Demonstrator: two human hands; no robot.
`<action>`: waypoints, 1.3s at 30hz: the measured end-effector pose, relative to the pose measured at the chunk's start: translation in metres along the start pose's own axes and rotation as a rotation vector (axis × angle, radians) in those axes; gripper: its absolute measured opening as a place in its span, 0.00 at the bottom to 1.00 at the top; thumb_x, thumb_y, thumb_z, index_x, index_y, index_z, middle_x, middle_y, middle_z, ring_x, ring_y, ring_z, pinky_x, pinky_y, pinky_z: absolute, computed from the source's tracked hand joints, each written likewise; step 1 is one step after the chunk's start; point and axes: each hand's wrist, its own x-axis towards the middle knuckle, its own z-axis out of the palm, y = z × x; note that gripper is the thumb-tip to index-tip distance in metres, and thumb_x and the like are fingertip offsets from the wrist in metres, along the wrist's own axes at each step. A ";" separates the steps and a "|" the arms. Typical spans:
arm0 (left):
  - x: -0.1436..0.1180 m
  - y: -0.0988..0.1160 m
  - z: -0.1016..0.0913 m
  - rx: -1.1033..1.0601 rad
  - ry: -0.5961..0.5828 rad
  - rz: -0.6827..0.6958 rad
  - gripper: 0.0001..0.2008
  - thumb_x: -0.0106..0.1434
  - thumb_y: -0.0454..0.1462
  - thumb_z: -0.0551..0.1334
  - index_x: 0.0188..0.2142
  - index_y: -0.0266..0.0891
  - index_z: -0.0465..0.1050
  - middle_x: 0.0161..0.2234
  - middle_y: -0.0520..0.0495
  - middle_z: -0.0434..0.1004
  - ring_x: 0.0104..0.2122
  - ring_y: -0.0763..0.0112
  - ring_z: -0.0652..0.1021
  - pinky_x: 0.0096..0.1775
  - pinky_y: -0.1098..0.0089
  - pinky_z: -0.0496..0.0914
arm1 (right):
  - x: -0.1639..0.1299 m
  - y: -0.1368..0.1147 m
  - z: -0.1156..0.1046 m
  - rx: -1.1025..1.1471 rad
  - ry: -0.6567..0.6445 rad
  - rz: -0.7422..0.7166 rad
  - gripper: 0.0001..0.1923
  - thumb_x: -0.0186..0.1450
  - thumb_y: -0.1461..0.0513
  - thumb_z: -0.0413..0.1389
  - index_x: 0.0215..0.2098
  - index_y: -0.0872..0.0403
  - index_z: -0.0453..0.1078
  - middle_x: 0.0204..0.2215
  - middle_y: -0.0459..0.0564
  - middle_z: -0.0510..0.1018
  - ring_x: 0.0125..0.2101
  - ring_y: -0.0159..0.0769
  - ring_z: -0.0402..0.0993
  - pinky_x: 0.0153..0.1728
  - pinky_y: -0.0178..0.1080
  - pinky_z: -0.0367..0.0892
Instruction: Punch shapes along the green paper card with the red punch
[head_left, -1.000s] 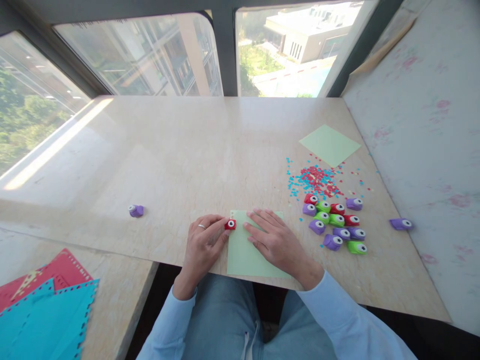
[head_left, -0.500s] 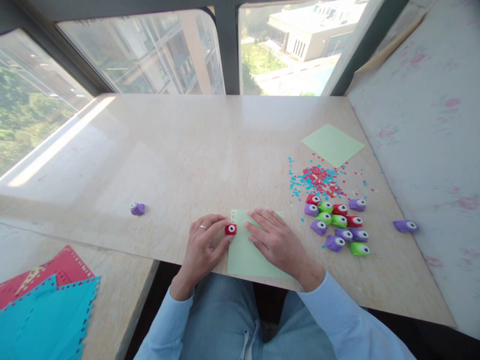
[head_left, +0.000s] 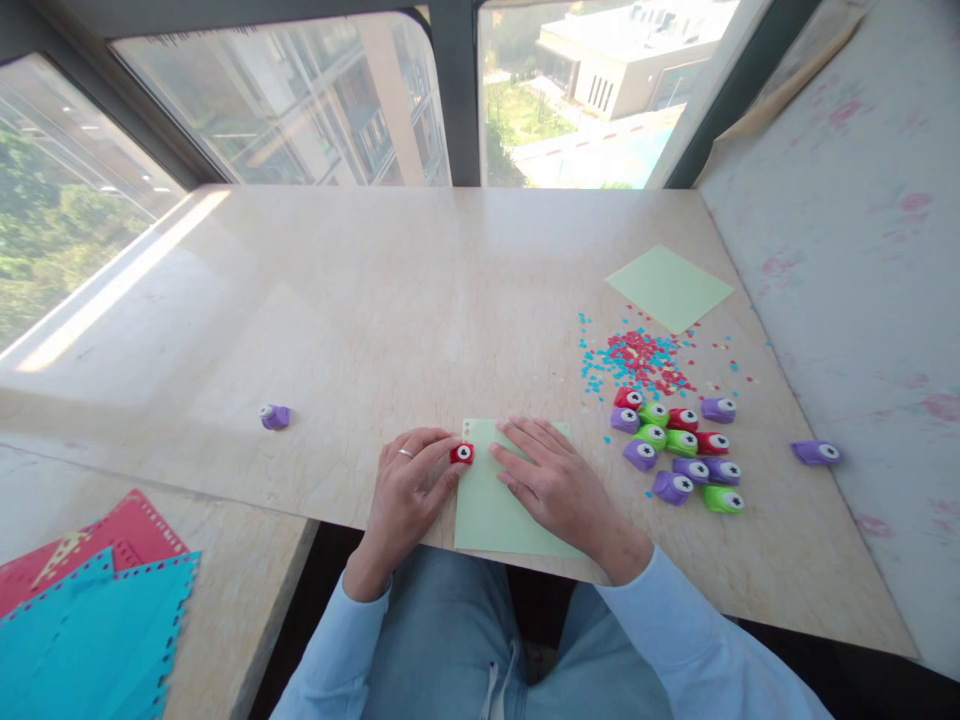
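Observation:
A small red paper punch (head_left: 462,454) sits on the left edge of a light green paper sheet (head_left: 487,515) at the table's near edge. My left hand (head_left: 409,487), with a ring on one finger, pinches the punch between thumb and fingers. My right hand (head_left: 553,480) lies flat on the green sheet with fingers spread, pressing it onto the table (head_left: 360,300). A few punched holes show at the sheet's top left corner.
Several red, green and purple punches (head_left: 679,448) cluster right of my hands, with red and blue confetti (head_left: 637,360) and another green sheet (head_left: 669,287) beyond. Single purple punches lie at left (head_left: 274,416) and far right (head_left: 817,453). Punched red and blue sheets (head_left: 90,610) lie bottom left.
My left hand has slid the red punch slightly down the sheet's left edge. My right hand stays flat on the paper. The camera tilted a little.

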 end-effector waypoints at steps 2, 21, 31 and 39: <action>0.000 0.000 0.001 0.004 -0.001 -0.003 0.10 0.69 0.42 0.61 0.47 0.47 0.77 0.47 0.46 0.79 0.49 0.60 0.77 0.52 0.57 0.67 | 0.000 0.000 0.000 -0.011 -0.004 -0.003 0.16 0.71 0.62 0.53 0.55 0.53 0.73 0.60 0.58 0.72 0.63 0.49 0.65 0.62 0.56 0.63; 0.000 0.000 0.001 0.022 0.019 0.009 0.10 0.67 0.39 0.63 0.48 0.45 0.77 0.47 0.46 0.79 0.48 0.61 0.77 0.51 0.58 0.67 | 0.000 0.001 0.001 -0.044 0.018 -0.026 0.15 0.71 0.62 0.53 0.54 0.54 0.74 0.60 0.58 0.73 0.61 0.50 0.67 0.61 0.56 0.65; -0.002 0.001 0.001 0.003 0.015 0.011 0.10 0.67 0.39 0.63 0.48 0.45 0.77 0.47 0.46 0.79 0.49 0.61 0.76 0.52 0.57 0.67 | 0.000 0.001 0.001 -0.025 0.014 -0.019 0.15 0.71 0.62 0.53 0.54 0.54 0.73 0.60 0.58 0.73 0.61 0.51 0.66 0.61 0.57 0.64; -0.005 0.000 0.001 -0.102 0.030 -0.110 0.20 0.65 0.43 0.66 0.55 0.44 0.70 0.49 0.44 0.79 0.51 0.59 0.75 0.55 0.55 0.66 | -0.001 0.002 0.002 0.036 0.097 -0.033 0.15 0.70 0.63 0.54 0.54 0.54 0.73 0.59 0.60 0.73 0.61 0.50 0.67 0.60 0.56 0.65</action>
